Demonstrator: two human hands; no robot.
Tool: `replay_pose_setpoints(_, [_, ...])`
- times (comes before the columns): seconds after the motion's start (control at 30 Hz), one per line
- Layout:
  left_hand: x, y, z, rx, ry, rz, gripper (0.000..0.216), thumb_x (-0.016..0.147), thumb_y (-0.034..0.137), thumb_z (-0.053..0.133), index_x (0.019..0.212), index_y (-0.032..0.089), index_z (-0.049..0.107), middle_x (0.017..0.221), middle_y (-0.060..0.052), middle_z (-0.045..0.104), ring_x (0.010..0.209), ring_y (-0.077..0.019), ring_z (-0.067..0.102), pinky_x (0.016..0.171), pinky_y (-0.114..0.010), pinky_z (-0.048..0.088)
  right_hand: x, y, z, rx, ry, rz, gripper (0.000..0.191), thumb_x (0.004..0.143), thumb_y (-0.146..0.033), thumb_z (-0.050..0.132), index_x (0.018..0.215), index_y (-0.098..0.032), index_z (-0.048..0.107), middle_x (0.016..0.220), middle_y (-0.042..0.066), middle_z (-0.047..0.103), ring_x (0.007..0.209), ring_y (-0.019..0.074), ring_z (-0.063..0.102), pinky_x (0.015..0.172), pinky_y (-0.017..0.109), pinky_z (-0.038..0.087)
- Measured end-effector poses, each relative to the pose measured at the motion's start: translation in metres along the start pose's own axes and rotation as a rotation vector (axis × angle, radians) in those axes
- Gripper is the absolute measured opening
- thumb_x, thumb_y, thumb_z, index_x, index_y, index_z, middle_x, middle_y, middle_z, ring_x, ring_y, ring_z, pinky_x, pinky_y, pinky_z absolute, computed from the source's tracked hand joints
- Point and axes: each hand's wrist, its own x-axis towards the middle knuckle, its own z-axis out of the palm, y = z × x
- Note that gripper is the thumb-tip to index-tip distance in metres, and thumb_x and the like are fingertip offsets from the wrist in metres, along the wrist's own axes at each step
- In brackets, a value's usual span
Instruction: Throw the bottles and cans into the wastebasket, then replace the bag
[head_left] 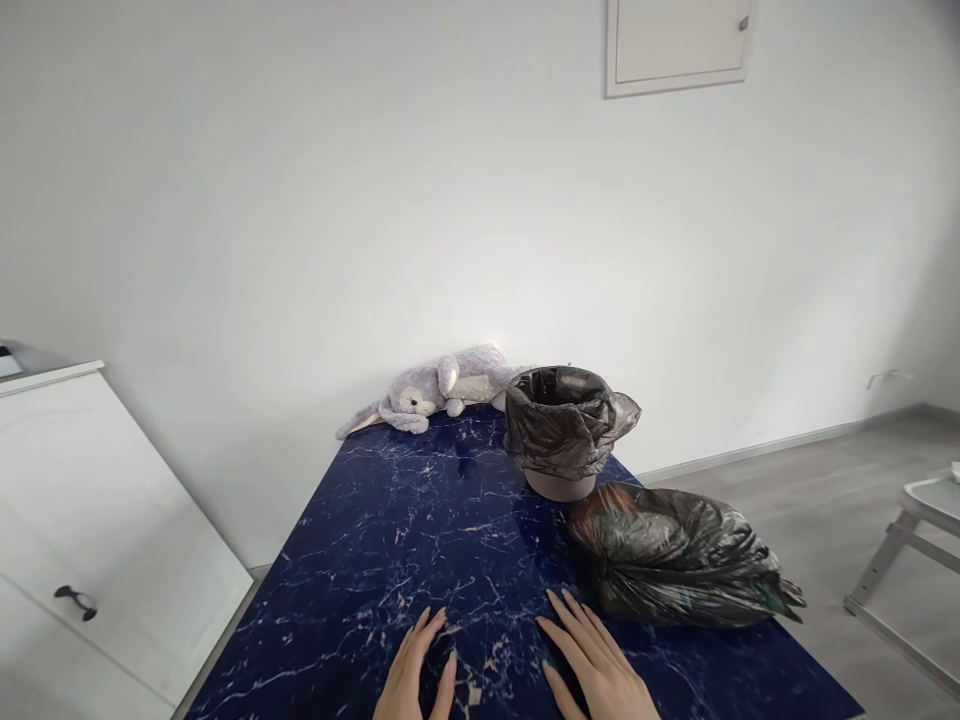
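Observation:
My left hand rests at the near edge of the view on a blue marble-patterned table, fingers stretched out and holding nothing. To its right my right hand lies with its fingers spread on the same surface, also holding nothing. Just beyond my right hand is a filled black plastic bag, lying on its side with its gathered end at the right. Behind that bag stands a small bin, upright, lined with a black bag folded over its rim.
A grey plush rabbit lies at the table's far end against the white wall. A white cabinet with a dark handle stands at left. A light-coloured stand is on the floor at right.

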Motion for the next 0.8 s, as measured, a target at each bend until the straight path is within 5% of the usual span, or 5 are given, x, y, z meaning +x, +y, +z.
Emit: replay_pose_setpoints(0.8, [-0.013,0.028,-0.006,0.028,0.055,-0.01,0.064,0.105,0.071,0.041,0.16,0.041,0.054,0.171,-0.001,0.05,0.159,-0.0344,0.045,0.126,-0.058,0.046,0.004,-0.024,-0.024,0.107,-0.016,0.141,0.046,0.111,-0.048,0.052,0.152,-0.032,0.066,0.166,0.002,0.053,0.151,0.0368,0.054,0.118,0.057,0.057])
